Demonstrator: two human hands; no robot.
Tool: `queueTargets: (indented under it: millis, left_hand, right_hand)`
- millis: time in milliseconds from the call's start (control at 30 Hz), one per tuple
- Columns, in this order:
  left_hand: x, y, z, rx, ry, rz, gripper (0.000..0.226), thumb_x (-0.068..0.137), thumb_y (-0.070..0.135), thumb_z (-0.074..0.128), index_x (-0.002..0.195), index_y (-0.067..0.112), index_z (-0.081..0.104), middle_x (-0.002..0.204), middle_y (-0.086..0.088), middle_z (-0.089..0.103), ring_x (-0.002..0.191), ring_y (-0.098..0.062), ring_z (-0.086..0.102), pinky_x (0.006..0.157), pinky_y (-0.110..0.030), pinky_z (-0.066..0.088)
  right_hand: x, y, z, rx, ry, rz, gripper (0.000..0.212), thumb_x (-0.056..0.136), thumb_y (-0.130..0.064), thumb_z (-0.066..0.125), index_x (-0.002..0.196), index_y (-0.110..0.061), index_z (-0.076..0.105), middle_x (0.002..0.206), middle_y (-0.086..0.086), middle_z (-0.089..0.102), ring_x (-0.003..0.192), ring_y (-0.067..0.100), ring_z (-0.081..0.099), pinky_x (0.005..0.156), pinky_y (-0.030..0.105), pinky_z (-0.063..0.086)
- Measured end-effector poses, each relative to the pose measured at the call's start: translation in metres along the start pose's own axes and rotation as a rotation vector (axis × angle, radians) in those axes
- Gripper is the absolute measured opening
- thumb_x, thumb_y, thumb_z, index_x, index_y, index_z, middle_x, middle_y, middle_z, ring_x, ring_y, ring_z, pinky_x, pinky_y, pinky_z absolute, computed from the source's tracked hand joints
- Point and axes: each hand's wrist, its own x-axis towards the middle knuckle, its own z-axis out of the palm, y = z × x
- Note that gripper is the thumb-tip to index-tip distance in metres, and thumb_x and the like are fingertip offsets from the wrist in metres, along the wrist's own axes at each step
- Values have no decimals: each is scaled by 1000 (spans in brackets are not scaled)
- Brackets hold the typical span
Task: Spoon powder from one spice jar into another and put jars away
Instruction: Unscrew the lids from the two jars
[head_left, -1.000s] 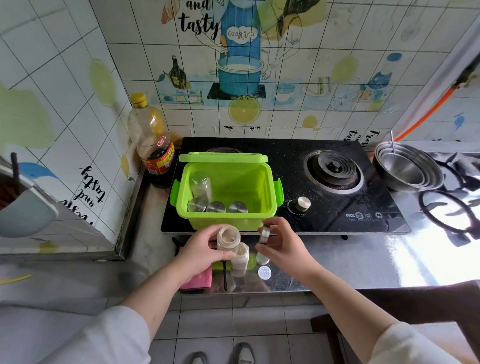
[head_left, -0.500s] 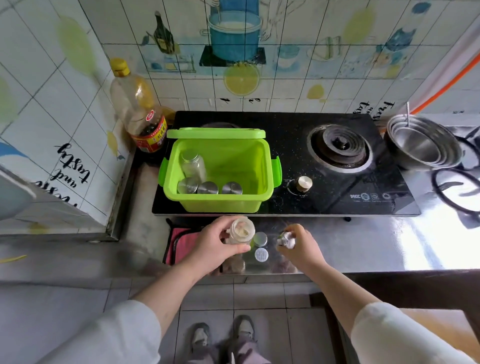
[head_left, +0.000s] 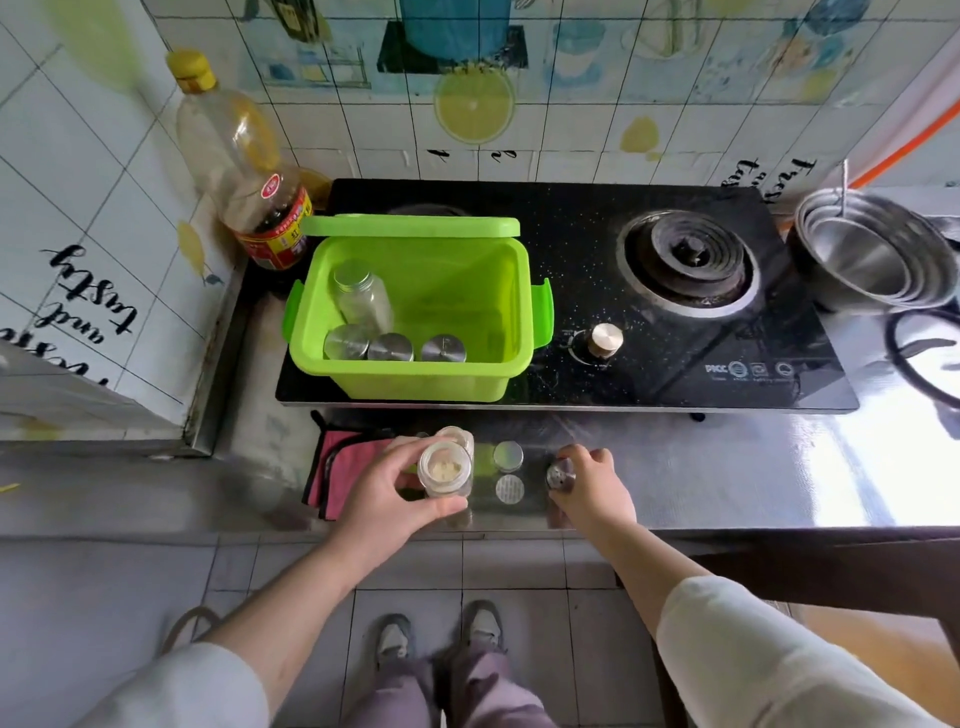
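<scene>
The left hand (head_left: 384, 493) has kept its fingers wrapped around the open jar (head_left: 445, 470) at the front edge of the counter (head_left: 727, 467), just right of the pink cloth (head_left: 337, 467). A second jar (head_left: 460, 437) stands touching it on the far side.

To the right, 1 metal lid (head_left: 508, 455) and 1 white disc (head_left: 509, 488) lie flat on the counter between the 2 hands.

The change is on the right. 1 second ago the right hand (head_left: 595, 486) held the perforated cap (head_left: 561, 475) up close to the jars. Now it is down at the counter, well apart from them, with fingertips pinched on the cap. Whether the cap already rests on the surface is unclear.

So the jar looks opened and its cap is being parked, and spooning has probably not begun. I see no spoon plainly.

The open jar stands upright with its long axis vertical. Its mouth points up at the camera, so pale powder shows inside. Any slight lean cannot be told through this wide lens.

Behind it, the green box (head_left: 415, 374) on the stove (head_left: 675, 364) holds 4 capped jars, and that is likely where these 2 go.
</scene>
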Motion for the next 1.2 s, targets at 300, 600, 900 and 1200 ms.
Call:
queueTargets:
  millis: [300,600,900,1200]
  left_hand:
    - [-2,-5,-4,-24,24,-79,58,57,28,86,111,36,67,119,11,62,113,-10,59,100,-40,47]
    - [-5,-14,-17,-113,104,-118,56,69,5,83,107,43,66,115,7,69,104,-9,64,88,-31,52]
    - [-7,-40,-20,-87,141,-208,55,70,4,83,105,42,64,110,8,70,99,-8,65,90,-25,50]
    - [-3,-56,-18,-28,105,-248,56,69,5,82,105,43,63,107,15,69,101,-8,63,90,-28,51]
  right_hand:
    - [0,-1,0,23,1,2,55,82,-22,70,129,-34,44,124,5,40,100,30,58,79,44,55]
    - [-13,-32,-11,-38,145,-176,49,82,-40,65,129,-33,50,123,-5,48,119,20,35,86,33,47]
    - [-23,-98,9,-3,2,-434,80,75,-39,73,144,-23,35,135,2,44,123,26,33,103,34,35]
    - [-15,-106,20,-46,30,-336,61,71,-40,76,124,-24,52,119,-3,57,112,23,45,89,36,45]
